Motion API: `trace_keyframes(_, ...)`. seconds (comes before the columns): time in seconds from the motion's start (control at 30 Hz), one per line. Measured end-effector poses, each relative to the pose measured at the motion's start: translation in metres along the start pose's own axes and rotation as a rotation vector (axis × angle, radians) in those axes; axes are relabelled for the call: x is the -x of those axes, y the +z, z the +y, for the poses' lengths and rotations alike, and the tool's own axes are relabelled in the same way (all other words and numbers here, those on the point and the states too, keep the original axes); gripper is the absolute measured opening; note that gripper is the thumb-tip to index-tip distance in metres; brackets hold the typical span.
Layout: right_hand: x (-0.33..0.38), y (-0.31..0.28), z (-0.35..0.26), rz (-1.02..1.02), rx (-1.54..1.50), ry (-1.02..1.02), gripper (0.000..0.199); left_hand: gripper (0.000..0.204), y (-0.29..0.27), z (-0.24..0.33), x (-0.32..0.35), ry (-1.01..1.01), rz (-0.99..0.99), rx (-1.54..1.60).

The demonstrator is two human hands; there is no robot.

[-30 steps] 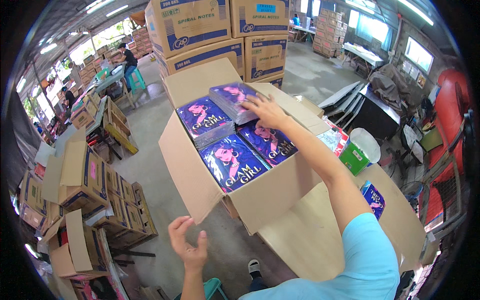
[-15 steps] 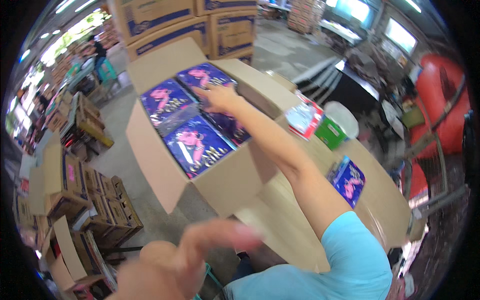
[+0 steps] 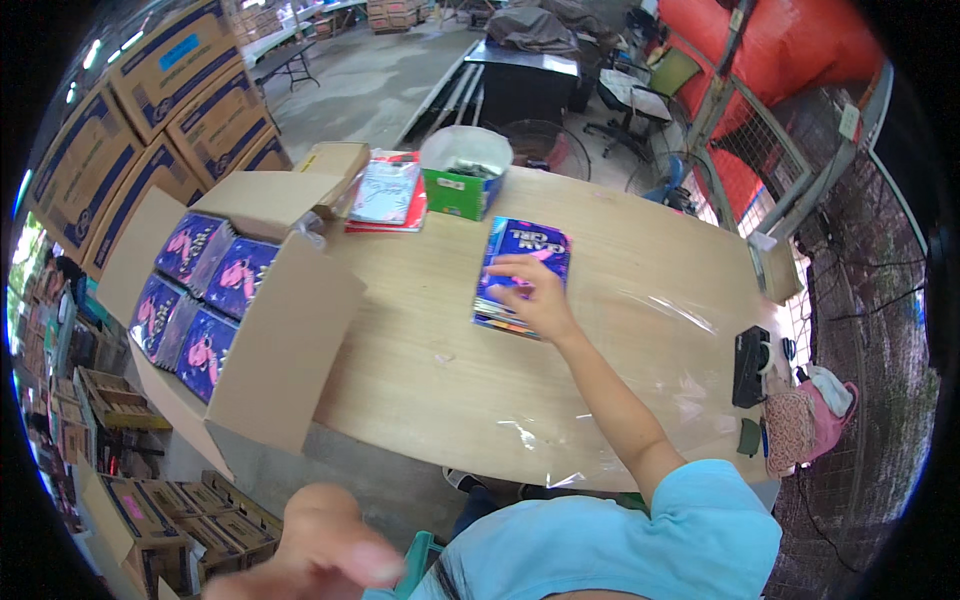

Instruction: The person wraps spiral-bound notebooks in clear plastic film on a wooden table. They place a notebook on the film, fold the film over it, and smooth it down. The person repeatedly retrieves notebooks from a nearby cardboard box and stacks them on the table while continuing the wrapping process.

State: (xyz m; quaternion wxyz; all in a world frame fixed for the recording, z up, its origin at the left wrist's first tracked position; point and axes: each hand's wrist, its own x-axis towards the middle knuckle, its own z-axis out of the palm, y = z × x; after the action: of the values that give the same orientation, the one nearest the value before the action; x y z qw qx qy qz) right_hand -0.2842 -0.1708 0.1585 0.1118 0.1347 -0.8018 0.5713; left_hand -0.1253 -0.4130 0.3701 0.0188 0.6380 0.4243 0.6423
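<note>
My right hand (image 3: 533,298) reaches over a small stack of dark purple booklets (image 3: 520,245), perhaps notebooks, with a pink figure on the cover. Its fingers are apart and slightly bent, touching or just above the top cover. Low on the left, my left hand (image 3: 320,545) is very close to the camera. It is cut off by the lower edge, with part of its fingers hidden, and no object shows in it. To the left, an open cardboard box (image 3: 285,345) contains several packs of similar purple booklets (image 3: 207,354) laid side by side.
The wooden table (image 3: 420,370) carries a red-and-white pack (image 3: 388,190), a green box (image 3: 458,195) and a white tub (image 3: 468,148) at the back. A black tape dispenser (image 3: 750,366) and a pink bag (image 3: 828,415) are at right. Stacked cartons (image 3: 170,90) rise far left.
My view has swung right. My right hand has left the packs in the box and is now over the booklet stack on the table. My left hand has moved lower.
</note>
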Motion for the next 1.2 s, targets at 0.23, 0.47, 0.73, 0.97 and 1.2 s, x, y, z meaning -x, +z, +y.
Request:
trace_keyframes(0.23,0.071,-0.118,0.105,0.181,-0.189,0.500,0.029,0.070,0.015,-0.095,-0.025,-0.206,0.061,-0.117)
trace_keyframes(0.47,0.030,-0.075,0.143,0.345,-0.242,0.958,0.066,0.075,-0.088,-0.331,0.107,-1.537,0.561,-0.651)
trace_keyframes(0.73,-0.005,-0.049,0.192,0.189,-0.801,1.090,0.054,0.075,-0.106,-0.439,0.139,-1.581,0.482,-0.750)
trace_keyframes(0.97,-0.005,-0.060,0.185,0.127,-0.939,1.147,0.051,0.061,-0.117,-0.460,0.101,-1.523,0.513,-0.296)
trace_keyframes(1.2,-0.006,-0.058,0.183,0.151,-0.887,1.129,0.052,0.070,-0.128,-0.496,0.139,-1.537,0.255,-0.643)
